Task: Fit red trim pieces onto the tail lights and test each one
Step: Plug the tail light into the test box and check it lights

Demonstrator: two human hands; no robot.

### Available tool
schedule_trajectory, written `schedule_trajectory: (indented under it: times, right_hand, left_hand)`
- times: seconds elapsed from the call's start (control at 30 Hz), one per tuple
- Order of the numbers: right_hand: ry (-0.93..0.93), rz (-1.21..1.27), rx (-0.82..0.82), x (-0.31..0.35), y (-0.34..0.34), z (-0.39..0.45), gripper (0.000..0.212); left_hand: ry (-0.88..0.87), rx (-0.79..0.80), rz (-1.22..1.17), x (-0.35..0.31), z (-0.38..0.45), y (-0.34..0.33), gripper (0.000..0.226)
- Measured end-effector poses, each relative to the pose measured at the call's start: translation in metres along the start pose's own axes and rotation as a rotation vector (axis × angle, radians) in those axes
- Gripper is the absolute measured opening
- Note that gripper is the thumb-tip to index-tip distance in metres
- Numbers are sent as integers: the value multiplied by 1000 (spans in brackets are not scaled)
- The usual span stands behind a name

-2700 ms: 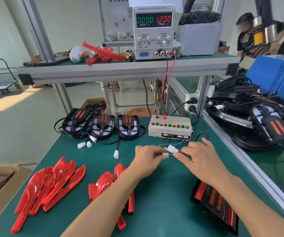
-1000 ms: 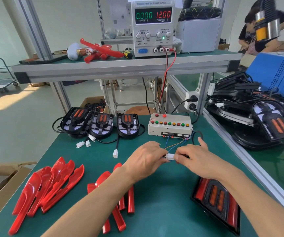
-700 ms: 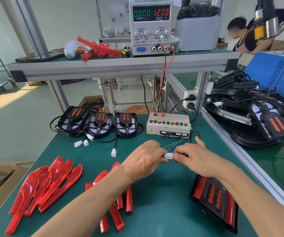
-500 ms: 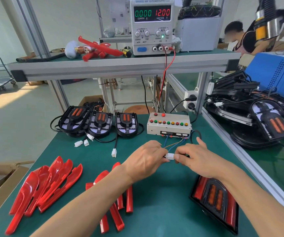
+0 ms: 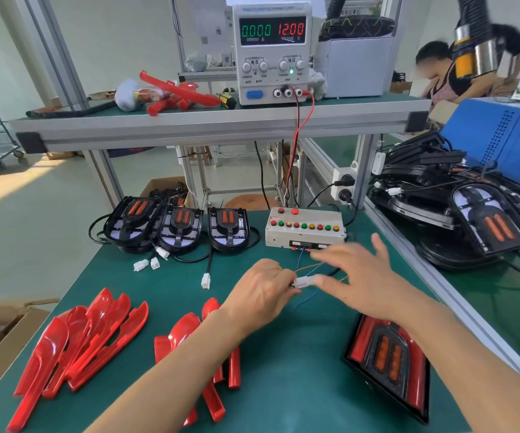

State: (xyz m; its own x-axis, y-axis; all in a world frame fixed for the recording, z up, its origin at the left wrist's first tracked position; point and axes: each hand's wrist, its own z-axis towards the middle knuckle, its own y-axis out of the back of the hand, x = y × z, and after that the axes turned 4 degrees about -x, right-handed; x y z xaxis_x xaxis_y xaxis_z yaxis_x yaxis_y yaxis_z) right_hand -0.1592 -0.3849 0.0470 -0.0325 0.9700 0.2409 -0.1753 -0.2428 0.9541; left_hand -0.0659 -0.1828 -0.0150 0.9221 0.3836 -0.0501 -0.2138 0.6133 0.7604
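The person is at the testing step: a white connector point(image 5: 303, 281) hangs in the air just in front of the grey test box point(image 5: 305, 230), thin coloured wires running from it back to the box. The left hand point(image 5: 263, 289) pinches the connector's near end, fingers curled round it. The right hand point(image 5: 357, 276) is blurred with motion; its fingers look spread and loose, fingertips at the connector's far end, and I cannot tell whether it grips anything. The tail light point(image 5: 388, 362) with red trim already on it lies on the green counter point(image 5: 287, 385) under the right forearm. Loose red trim pieces point(image 5: 91, 335) lie piled near the left front of the counter, and three untrimmed lights point(image 5: 179, 228) wait at the back. The power supply point(image 5: 272, 53) on the shelf reads zero current, so nothing draws power yet. Next, I judge, the plug must be seated fully and a button on the box pressed to light the lamp.
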Motion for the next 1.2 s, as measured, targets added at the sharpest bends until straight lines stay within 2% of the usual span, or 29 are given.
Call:
schedule_trajectory:
  times: [0.07, 0.13, 0.17, 0.23, 0.27, 0.33, 0.43, 0.53, 0.67, 0.9, 1.0, 1.1, 1.2]
  right_hand:
    - [-46, 181, -314, -10, 14, -19, 48]
    - [-245, 320, -528, -29, 22, -53, 41]
    - [-414, 330, -539, -40, 20, -73, 39]
    - [-744, 354, -407, -52, 8, -113, 54]
    - [-859, 383, -301, -54, -1, -130, 59]
    - [-969, 478, -121, -54, -17, -152, 57]
    - [-983, 656, -114, -47, -33, -160, 50]
    - [-917, 693, -96, -34, -38, -148, 42]
    - [-939, 867, -57, -24, -49, -129, 39]
    - [-1025, 1000, -169, -12, -62, -122, 31]
    - [-1019, 917, -314, -5, -72, -126, 29]
    - [-1012, 847, -443, 10, -74, -130, 25]
    - [-1015, 803, -515, 16, -76, -129, 25]
  left_hand:
    - [23, 41, 44, 5, -2, 2, 20]
    - [43, 58, 64, 7, -6, 3, 19]
    - [61, 63, 65, 7, -8, 3, 18]
    - [93, 91, 50, 5, -12, 2, 19]
    - [95, 110, 40, 3, -13, 1, 19]
    - [70, 127, 46, -3, -15, -2, 19]
    - [33, 154, 68, -10, -18, -6, 17]
    - [-3, 210, 117, -15, -20, -9, 18]
    - [-64, 297, 189, -21, -21, -12, 24]
    - [-24, 342, 238, -18, -26, -14, 17]
    - [55, 374, 162, -15, -26, -13, 39]
    - [138, 201, -45, -14, -16, -5, 51]
    - [354, 35, -158, -5, 8, -4, 40]
